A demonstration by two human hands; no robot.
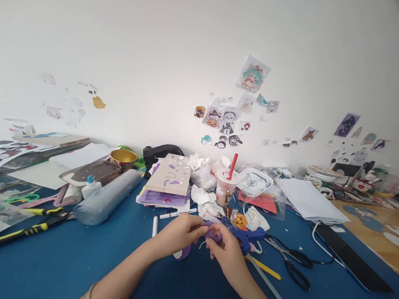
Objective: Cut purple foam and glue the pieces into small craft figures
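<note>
Between the fingertips of both hands is a small purple piece (213,232), its kind partly hidden by the fingers. My left hand (183,233) pinches it from the left, and my right hand (226,246) pinches it from the right. A second purple piece with a white part (183,253) lies on the blue table under my left hand. Just beyond my right hand rests a blue glue gun (244,236), its cord trailing right. A yellow stick (264,268) and scissors (293,262) with black handles lie to the right.
A cup with a red straw (226,186) stands behind the hands, near crumpled tissues (207,204). Cardboard on purple sheets (170,179) lies at back left. Pliers (29,227) and a clear plastic roll (108,198) are left; a black phone-like slab (353,257) lies right.
</note>
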